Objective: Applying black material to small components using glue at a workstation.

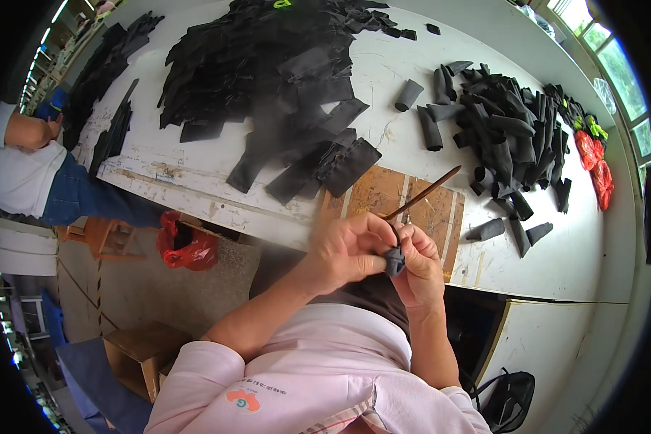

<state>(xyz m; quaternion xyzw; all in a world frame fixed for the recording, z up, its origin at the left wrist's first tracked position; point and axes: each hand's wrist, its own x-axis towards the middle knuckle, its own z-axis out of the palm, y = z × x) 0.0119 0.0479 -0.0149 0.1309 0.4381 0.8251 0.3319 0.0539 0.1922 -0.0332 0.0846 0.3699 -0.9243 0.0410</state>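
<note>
A small dark grey cloth piece point(394, 260) is pinched between both hands, just above the near edge of the white table point(557, 260). The left hand point(347, 249) is closed around the cloth from the left side. The right hand point(419, 264) is curled shut on the other side of it, and a thin brown stick point(425, 193) is held there too, with its far end pointing up and to the right. The stick's near end seems to be pushed into the cloth (the very tip is hidden by the fingers).

A few things could go wrong from here. The cloth could be poked right through if the stick is pushed too hard. A finger could be jabbed, because the fingers are packed so tightly around the tip. The cloth could slip out and be dropped to the floor, since it is held past the table's edge.

A pile of finished-looking dark tubes point(506, 137) is seen on the right, and a heap of flat black pieces point(267, 72) is spread farther back.
</note>
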